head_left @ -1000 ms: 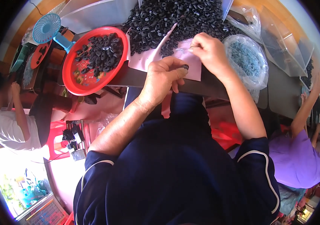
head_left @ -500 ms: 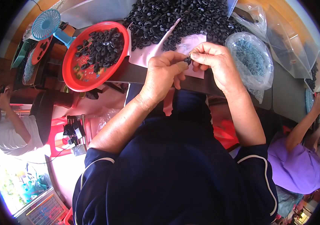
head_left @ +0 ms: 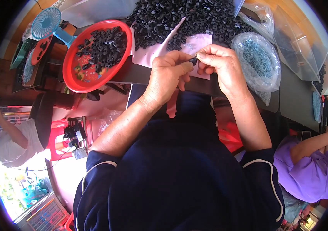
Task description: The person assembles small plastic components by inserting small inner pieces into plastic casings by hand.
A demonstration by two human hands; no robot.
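A small black plastic part [head_left: 193,61] is pinched between the thumb and forefinger of my left hand [head_left: 164,75], just above the table's near edge. Against its right side come the closed thumb and forefinger of my right hand [head_left: 225,67]. Whatever sits between those right fingertips is too small and covered to make out. Beyond both hands a large heap of similar black parts [head_left: 189,21] lies on the table, partly over a pink cloth [head_left: 146,55].
To the left, a red basin [head_left: 68,73] holds more black parts. Behind it stands a blue fan [head_left: 48,24]. On the right, a clear bag [head_left: 274,73] contains many small bluish pieces. A person in white [head_left: 16,134] and another in purple [head_left: 300,171] sit either side.
My hands stay nearly in place, fingertips shifting slightly round the black part. At the right, the person in purple has lowered their arms.
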